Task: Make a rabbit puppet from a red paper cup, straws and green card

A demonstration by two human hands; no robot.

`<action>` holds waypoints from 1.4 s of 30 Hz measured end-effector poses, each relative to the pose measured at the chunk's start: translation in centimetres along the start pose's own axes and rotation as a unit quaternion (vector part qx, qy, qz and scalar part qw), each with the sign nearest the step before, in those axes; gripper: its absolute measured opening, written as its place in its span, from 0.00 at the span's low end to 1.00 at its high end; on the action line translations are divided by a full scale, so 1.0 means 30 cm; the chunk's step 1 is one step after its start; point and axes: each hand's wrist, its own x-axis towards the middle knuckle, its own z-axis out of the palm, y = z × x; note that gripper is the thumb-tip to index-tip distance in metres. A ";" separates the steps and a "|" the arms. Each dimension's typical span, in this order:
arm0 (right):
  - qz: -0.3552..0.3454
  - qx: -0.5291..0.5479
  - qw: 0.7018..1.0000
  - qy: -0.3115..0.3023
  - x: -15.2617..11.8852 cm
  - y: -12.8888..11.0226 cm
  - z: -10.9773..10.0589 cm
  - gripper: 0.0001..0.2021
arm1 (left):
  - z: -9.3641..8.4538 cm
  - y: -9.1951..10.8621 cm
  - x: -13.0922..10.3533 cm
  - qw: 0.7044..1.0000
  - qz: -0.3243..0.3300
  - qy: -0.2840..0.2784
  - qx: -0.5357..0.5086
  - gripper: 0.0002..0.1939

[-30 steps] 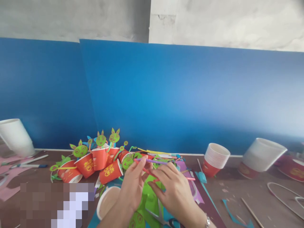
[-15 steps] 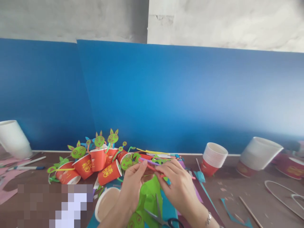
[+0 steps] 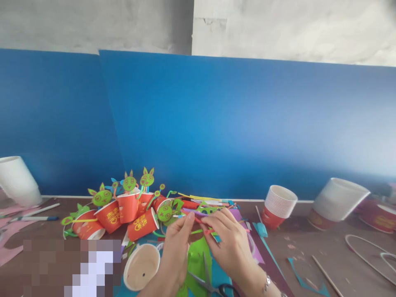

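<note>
Between my hands, over the table, is a red drinking straw (image 3: 198, 220), with a purple straw (image 3: 200, 213) alongside it. My left hand (image 3: 177, 241) pinches the straws' left end between thumb and fingers. Fingers of my right hand (image 3: 230, 239) are closed round the red straw, and a red end pokes out past them on the right. How the straws join is hidden by my fingers. Below lies green paper (image 3: 198, 247) with scissors (image 3: 206, 282) on top, blades pointing away. Beside my left wrist sits a paper cup (image 3: 145, 259) with a small dark hole in its bottom.
Red cups (image 3: 129, 208) with green paper animal heads cluster at the back left. A stack of cups (image 3: 280, 202) stands back right, near tilted white cups (image 3: 338, 202). Blue paper scraps (image 3: 305, 278) and a thin stick (image 3: 326, 274) lie at right. A blue panel (image 3: 216, 123) closes the back.
Both hands have shifted slightly, with the straws still held between them. My left hand has moved a little right, so more of the cup's inside and its hole show.
</note>
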 end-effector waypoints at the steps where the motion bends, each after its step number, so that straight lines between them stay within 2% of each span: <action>1: 0.000 0.000 1.000 0.000 0.000 0.001 0.003 0.07 | 0.001 -0.001 -0.001 1.000 0.000 0.000 -0.001 0.14; 8: 0.006 0.001 1.000 0.021 -0.009 0.001 0.014 0.06 | 0.007 -0.015 -0.012 1.000 -0.006 -0.004 -0.023 0.13; 13: 0.002 0.011 1.000 0.002 -0.001 -0.003 -0.004 0.06 | 0.010 -0.004 -0.012 1.000 0.010 0.003 -0.009 0.13; 20: 0.004 -0.001 1.000 0.010 0.001 -0.016 -0.004 0.07 | 0.019 -0.002 -0.012 0.999 0.020 0.006 0.025 0.15; 25: 0.017 -0.028 0.999 -0.003 -0.003 -0.019 -0.005 0.08 | 0.025 -0.012 -0.017 0.999 0.001 0.012 0.031 0.17; 36: -0.014 -0.013 1.000 -0.005 -0.006 -0.008 0.005 0.10 | 0.019 -0.018 -0.020 1.000 -0.014 0.008 0.011 0.17; 42: -0.041 -0.025 0.998 0.031 -0.010 0.003 0.023 0.12 | 0.012 -0.005 -0.021 0.999 -0.020 -0.009 0.039 0.19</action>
